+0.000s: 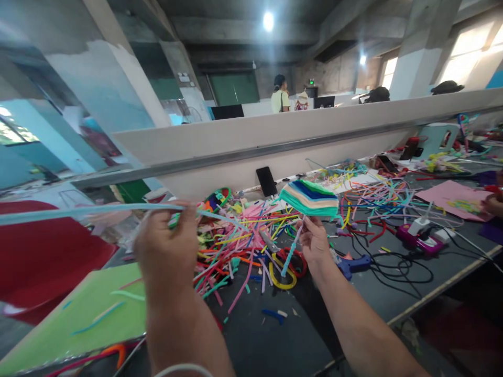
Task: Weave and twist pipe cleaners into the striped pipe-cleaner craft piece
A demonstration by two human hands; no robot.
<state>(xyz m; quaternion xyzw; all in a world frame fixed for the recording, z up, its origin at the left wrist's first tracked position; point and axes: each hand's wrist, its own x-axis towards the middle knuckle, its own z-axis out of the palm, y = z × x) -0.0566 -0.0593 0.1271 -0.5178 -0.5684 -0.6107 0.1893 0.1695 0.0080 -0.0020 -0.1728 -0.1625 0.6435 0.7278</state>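
My left hand is closed on a long light-blue pipe cleaner, which runs out past the left edge of view. Its other end points toward the pile. My right hand pinches the stem of a striped pipe-cleaner fan in green, blue, navy and peach. Below the fingers the stem is wrapped in lilac and light blue. Behind its lower end lie scissors with yellow and red handles. A blue glue gun rests right of my right wrist.
A tangled heap of coloured pipe cleaners covers the middle of the dark table. A phone leans on the white divider. Cables run to a magenta power strip. A green sheet lies at left. Other people are beyond the divider and at far right.
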